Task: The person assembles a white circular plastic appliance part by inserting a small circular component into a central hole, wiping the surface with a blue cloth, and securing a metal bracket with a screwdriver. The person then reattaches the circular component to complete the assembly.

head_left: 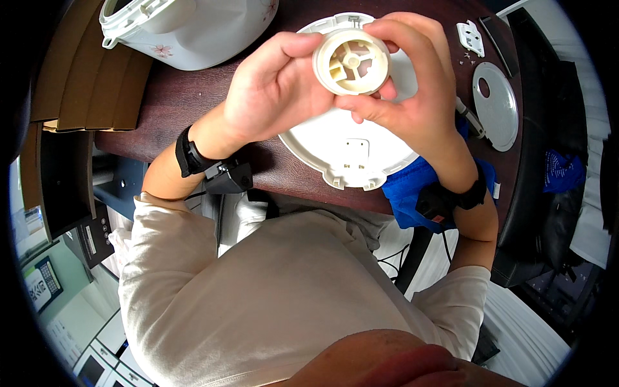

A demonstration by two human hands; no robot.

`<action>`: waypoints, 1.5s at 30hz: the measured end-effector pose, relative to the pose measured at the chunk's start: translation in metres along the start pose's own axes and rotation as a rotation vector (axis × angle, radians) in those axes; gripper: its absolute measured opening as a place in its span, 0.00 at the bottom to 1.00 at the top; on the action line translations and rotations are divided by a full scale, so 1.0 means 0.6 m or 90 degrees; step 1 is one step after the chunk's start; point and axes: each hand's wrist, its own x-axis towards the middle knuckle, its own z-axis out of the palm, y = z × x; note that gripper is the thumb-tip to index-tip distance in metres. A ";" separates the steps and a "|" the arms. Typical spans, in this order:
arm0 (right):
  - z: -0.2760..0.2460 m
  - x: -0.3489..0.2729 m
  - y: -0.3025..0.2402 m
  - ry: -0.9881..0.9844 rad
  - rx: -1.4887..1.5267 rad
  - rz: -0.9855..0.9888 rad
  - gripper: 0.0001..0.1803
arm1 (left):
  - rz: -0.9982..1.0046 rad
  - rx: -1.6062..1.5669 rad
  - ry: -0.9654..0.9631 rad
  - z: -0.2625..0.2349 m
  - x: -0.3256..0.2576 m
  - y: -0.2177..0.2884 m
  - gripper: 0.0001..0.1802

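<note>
A cream round plastic part with a rim, spokes and a central hub is held up between my two hands. On its left side, my left hand grips the rim with the thumb near the top edge. From the right, my right hand pinches the rim between thumb and fingers. Beneath both hands lies a large white round plastic base on the dark table, its middle partly covered by them. Some fingertips behind the cream part are hidden.
At the upper left stands a white flowered plastic housing, near brown cardboard. To the right lie a grey disc with a hole, a small white plate and tiny screws. Blue cloth hangs over the table edge.
</note>
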 end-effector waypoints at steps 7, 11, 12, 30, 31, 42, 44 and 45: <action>0.000 -0.002 -0.003 -0.018 0.020 0.016 0.38 | 0.004 -0.005 0.124 0.024 0.005 -0.001 0.32; 0.002 0.002 -0.002 -0.003 0.014 0.004 0.36 | 0.000 0.061 0.114 0.011 0.004 0.005 0.32; 0.005 0.006 -0.001 0.025 0.007 0.004 0.32 | -0.001 0.090 0.099 0.001 0.005 0.008 0.33; 0.010 -0.011 0.015 0.060 0.122 0.125 0.21 | -0.094 1.318 0.058 0.025 -0.041 0.034 0.23; 0.012 -0.013 0.019 0.064 0.127 0.123 0.21 | -0.092 1.344 0.049 0.026 -0.037 0.033 0.24; 0.006 -0.019 0.006 -0.100 0.170 0.273 0.11 | -0.122 1.292 0.079 0.022 -0.037 0.031 0.27; 0.010 -0.029 0.015 -0.121 0.155 0.239 0.12 | -0.125 1.311 0.064 0.022 -0.036 0.032 0.28; 0.009 -0.029 0.014 -0.110 0.163 0.240 0.12 | -0.125 1.319 0.056 0.026 -0.035 0.034 0.28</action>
